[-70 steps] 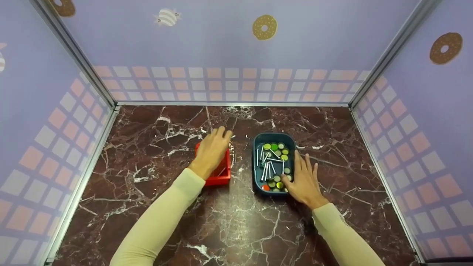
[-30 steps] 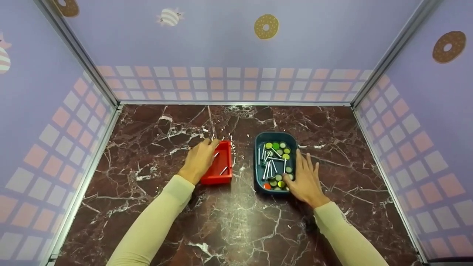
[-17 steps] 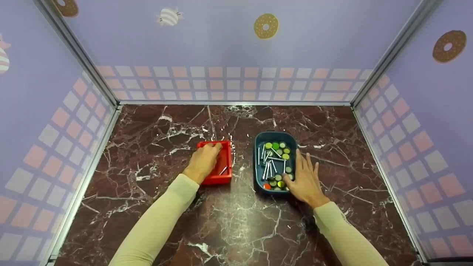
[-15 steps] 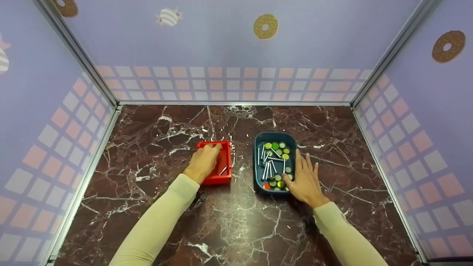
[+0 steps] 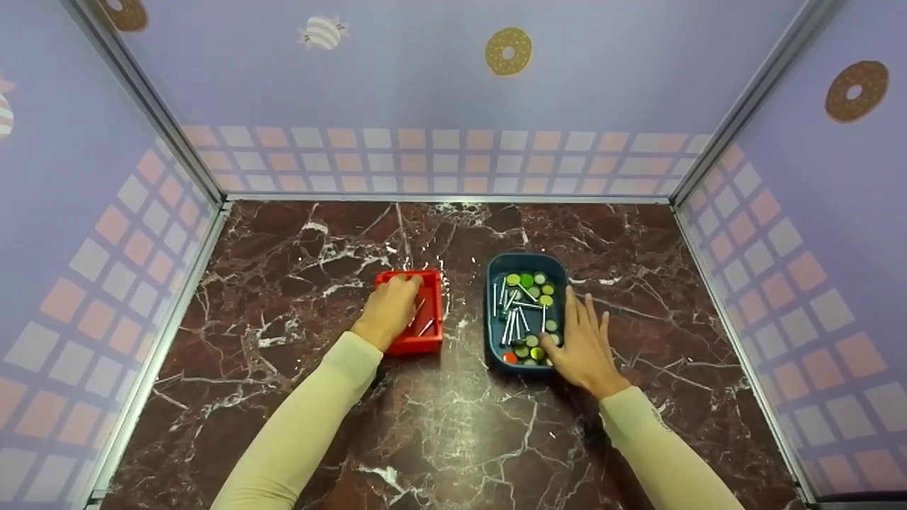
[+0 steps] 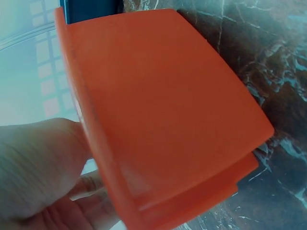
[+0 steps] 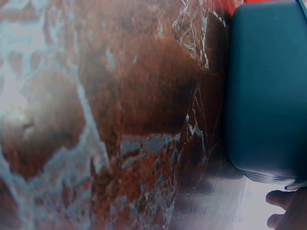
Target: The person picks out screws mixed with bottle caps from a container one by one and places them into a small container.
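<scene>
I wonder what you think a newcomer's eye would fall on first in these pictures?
Probably the bright red bin left of centre on the dark marbled tabletop, with the left hand reaching down inside it. Next might come the teal tray to its right, with silver rods and greenish discs inside and the right hand at its rim. One orange-red disc stands out in the tray's near left corner.

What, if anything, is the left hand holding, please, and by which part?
That cannot be told: the left hand reaches into the red bin, its grip hidden.
</scene>
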A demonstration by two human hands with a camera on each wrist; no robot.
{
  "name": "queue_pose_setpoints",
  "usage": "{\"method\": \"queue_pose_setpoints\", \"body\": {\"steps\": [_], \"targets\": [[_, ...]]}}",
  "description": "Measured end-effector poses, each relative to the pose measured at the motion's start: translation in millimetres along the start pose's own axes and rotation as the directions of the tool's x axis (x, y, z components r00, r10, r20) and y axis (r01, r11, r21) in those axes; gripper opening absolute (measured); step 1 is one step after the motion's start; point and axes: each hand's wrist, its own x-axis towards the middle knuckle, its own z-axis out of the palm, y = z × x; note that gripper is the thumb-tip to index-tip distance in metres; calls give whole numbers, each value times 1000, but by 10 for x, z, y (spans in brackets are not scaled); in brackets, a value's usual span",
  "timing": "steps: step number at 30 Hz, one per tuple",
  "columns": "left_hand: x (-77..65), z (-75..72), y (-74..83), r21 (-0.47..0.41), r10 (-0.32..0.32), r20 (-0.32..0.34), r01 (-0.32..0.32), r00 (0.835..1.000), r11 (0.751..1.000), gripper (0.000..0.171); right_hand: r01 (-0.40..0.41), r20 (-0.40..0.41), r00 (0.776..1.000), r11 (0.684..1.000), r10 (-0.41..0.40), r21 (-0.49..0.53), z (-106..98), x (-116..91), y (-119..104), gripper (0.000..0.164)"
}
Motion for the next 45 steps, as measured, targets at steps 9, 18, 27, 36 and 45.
{"method": "queue_pose_setpoints", "body": {"steps": [9, 18, 27, 36, 45], "targets": [[-20, -59, 6, 17, 48, -126, -46, 991, 999, 35, -4, -5, 1000, 1000, 4, -9, 19, 6, -1, 109], [19, -149, 128, -17, 51, -152, -54, 987, 998, 60, -8, -10, 1000, 1000, 8, -10, 12, -3, 0, 109], [63, -191, 244, 22, 31, -68, -29, 997, 999, 85, -7, -22, 1000, 1000, 7, -15, 23, 14, 0, 108], [89, -192, 404, 70, 70, -28, -68, 997, 995, 94, -7, -11, 1000, 1000, 7, -18, 3, 5, -8, 110], [171, -119, 651, 91, 118, 39, -121, 992, 988, 96, -9, -4, 1000, 1000, 9, -11, 3, 5, -12, 109]]}}
